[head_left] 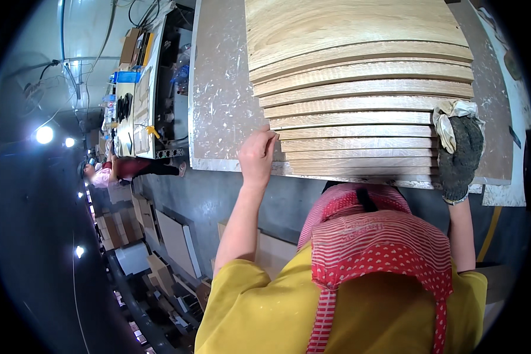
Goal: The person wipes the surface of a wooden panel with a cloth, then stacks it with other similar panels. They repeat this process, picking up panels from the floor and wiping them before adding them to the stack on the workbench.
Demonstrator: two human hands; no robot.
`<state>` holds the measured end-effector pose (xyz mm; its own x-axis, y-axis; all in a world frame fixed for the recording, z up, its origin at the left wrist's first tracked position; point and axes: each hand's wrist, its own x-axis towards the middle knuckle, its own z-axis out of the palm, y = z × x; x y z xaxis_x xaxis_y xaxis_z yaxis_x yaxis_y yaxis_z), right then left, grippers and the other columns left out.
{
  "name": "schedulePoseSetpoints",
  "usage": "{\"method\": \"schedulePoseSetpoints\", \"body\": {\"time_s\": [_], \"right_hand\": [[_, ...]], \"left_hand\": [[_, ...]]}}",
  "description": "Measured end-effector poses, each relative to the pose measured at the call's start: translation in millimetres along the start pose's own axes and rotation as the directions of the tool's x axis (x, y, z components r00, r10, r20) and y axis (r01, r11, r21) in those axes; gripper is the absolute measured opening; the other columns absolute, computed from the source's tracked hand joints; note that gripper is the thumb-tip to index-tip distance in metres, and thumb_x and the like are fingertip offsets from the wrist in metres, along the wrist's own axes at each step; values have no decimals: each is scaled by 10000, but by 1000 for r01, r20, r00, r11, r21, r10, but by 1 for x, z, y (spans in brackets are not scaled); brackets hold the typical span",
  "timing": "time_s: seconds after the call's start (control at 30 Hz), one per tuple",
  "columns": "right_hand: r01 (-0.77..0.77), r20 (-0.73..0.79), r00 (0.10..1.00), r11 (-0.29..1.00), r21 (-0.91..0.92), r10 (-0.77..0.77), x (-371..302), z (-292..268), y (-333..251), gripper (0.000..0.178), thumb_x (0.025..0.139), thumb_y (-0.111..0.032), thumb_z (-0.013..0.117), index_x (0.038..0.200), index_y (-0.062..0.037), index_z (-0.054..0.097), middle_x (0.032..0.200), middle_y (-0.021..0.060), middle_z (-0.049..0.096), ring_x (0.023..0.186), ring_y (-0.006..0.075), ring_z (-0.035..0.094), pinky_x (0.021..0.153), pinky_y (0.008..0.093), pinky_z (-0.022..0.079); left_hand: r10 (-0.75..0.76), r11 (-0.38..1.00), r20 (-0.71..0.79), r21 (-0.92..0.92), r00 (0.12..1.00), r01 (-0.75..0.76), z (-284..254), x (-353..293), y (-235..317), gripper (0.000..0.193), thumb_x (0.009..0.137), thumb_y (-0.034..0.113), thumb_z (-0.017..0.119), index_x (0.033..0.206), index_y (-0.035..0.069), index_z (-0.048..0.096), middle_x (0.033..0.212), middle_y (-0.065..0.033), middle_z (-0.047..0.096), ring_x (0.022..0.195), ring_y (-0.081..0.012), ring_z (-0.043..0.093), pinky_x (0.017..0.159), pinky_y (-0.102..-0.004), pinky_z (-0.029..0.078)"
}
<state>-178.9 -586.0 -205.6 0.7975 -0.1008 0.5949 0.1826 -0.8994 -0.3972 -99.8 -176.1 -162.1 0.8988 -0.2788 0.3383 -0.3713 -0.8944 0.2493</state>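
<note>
A fanned stack of several light oak boards [360, 88] lies on a speckled grey workbench [218, 100], its near ends at the bench's front edge. My bare left hand [257, 154] curls its fingers over the left ends of the lower boards. At the right ends, my right hand [459, 156] wears a dark knitted glove and presses a crumpled pale cloth [451, 118] against the boards. My yellow shirt and red striped apron [377, 248] fill the lower part of the view.
A second bench [133, 88] on the left is cluttered with boxes and tools. Another person [124, 168] bends near it. Cut panels and cardboard [165, 236] are stacked on the floor. Bright lamps [44, 134] glare at far left.
</note>
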Motion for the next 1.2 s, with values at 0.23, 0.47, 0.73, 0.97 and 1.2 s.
{"method": "schedulePoseSetpoints", "body": {"time_s": [0.23,0.47,0.73,0.97,1.2], "right_hand": [[-8,-4,1000,999,-41,8,-1,1,1,435,731,-124,655,1157,-52,605,1149,155,587,1103,348,521,999,451,368],[12,1,1000,999,-34,-12,-2,2,3,425,770,-174,638,1177,-58,594,1168,153,580,1137,351,502,1021,464,346],[26,-7,1000,999,-46,-26,-3,3,5,420,805,-242,625,1177,-49,588,1174,156,578,1136,358,500,1024,474,341],[15,-33,999,999,-50,-17,-3,7,5,398,804,-220,627,1161,-47,595,1155,147,594,1122,353,516,1009,469,353],[-31,-24,999,997,-66,29,2,5,-7,380,804,-183,617,1156,-42,597,1147,146,600,1107,347,526,995,463,365]], "left_hand": [[-536,596,243,-570,809,566,5,-6,-6,138,880,71,611,981,-13,652,886,-57,667,785,-138,628,702,-272,501],[-568,12,609,-667,554,745,-3,1,-14,136,899,123,608,981,19,639,880,-39,641,768,-103,616,664,-202,507],[-566,138,646,-539,512,831,-11,14,-19,126,892,153,624,962,50,646,874,-29,654,798,-106,622,691,-223,501],[-468,230,759,-390,453,891,-24,34,-27,136,888,173,633,959,57,648,855,-24,667,793,-98,632,706,-220,500],[-461,242,775,-360,433,901,-30,42,-24,160,910,159,598,980,19,634,892,-51,676,809,-111,649,711,-219,508]]}}
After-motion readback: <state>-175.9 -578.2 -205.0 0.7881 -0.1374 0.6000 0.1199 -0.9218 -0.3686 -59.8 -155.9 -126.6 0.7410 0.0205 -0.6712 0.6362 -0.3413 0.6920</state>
